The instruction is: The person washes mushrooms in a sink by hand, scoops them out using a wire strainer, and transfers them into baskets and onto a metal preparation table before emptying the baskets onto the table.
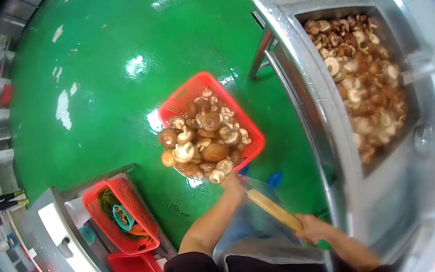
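Observation:
Both hands grip a wooden-handled skimmer [272, 209], whose head is mostly hidden beneath a heap of brown shiitake mushrooms [214, 152]. My left hand [231, 184] is closed at the front of the handle, close to the mushrooms. Farther back, my right hand [312, 228] wraps round the handle's rear end. The heaped head is over a red plastic basket [247, 126], which has more mushrooms inside. Whether the head touches the basket cannot be made out.
On the right, a steel sink [293, 42] holds many mushrooms [365, 76] in water. At lower left, a red basket [148, 215] of vegetables and another red basket [136, 270] sit by a steel table [70, 234]. The green floor [111, 95] looks wet.

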Available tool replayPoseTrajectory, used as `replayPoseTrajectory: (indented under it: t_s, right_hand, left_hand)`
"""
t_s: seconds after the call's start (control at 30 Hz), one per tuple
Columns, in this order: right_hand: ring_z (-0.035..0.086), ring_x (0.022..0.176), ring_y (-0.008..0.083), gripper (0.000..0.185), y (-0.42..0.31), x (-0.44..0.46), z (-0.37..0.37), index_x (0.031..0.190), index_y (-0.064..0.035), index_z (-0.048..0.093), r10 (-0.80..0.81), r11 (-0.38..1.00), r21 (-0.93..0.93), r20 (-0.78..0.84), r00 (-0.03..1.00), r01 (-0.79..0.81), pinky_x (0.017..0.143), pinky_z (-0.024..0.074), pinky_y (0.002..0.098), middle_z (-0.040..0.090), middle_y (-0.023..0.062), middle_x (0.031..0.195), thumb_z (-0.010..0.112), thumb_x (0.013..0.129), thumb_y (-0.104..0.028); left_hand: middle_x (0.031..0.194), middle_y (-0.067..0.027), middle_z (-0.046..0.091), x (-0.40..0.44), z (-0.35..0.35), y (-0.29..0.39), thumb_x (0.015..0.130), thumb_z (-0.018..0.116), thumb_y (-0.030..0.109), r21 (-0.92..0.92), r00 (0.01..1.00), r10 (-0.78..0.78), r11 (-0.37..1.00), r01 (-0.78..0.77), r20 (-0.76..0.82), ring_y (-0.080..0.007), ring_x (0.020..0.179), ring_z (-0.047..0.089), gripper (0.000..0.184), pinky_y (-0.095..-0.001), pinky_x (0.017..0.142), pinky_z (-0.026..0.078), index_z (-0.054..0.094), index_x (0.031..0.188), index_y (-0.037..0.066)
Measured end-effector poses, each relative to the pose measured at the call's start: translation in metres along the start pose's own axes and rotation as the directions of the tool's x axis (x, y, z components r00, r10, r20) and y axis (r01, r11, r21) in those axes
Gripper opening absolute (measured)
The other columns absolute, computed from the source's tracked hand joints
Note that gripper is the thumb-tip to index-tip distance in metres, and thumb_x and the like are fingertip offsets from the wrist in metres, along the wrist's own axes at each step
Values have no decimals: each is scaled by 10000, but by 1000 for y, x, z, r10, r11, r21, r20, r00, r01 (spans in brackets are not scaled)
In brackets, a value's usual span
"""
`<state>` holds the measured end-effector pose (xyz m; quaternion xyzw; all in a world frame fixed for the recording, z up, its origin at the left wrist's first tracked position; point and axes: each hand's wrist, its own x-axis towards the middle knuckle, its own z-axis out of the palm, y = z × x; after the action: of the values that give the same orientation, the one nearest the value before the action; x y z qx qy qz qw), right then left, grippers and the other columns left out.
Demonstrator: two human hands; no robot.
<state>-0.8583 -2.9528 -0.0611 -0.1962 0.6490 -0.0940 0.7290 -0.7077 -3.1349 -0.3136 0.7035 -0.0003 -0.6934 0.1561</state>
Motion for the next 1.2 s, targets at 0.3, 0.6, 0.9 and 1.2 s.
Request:
replayPoseTrajectory:
  t_s: [0.3,0.6,0.9,1.2]
  right_hand:
    - [455,449,104,305,27,254,-48,969,-50,467,-78,758,610,435,897,-230,380,374,246,476,21,662,606,732,-183]
    - [417,421,92,347,48,210,-24,1011,-32,407,-456,290,857,514,726,-425,343,334,219,414,14,640,583,758,-193]
    - [480,442,156,355,9,63,-29,965,-17,415,-287,900,415,324,901,138,362,371,277,500,93,674,594,717,-198]
    - [560,720,386,343,-11,-123,-51,953,-56,392,-162,875,-483,-239,957,27,603,440,447,574,195,748,595,736,-227]
  left_hand:
    - [707,-71,491,230,-5,28,730,618,87,264,950,166,960,-94,-263,-201,462,453,239,-363,377,362,517,940,32]
    - [909,-79,551,99,30,67,767,579,1,262,956,281,932,-252,-82,-231,757,575,296,-380,638,503,450,1032,-23]
    - [729,-64,495,-57,20,89,838,445,127,55,990,-91,995,85,107,-211,633,501,84,-387,645,449,470,803,55]
    - [610,-18,463,-199,101,68,846,493,262,-18,799,-189,970,242,570,-189,620,486,244,-404,703,432,454,662,106]
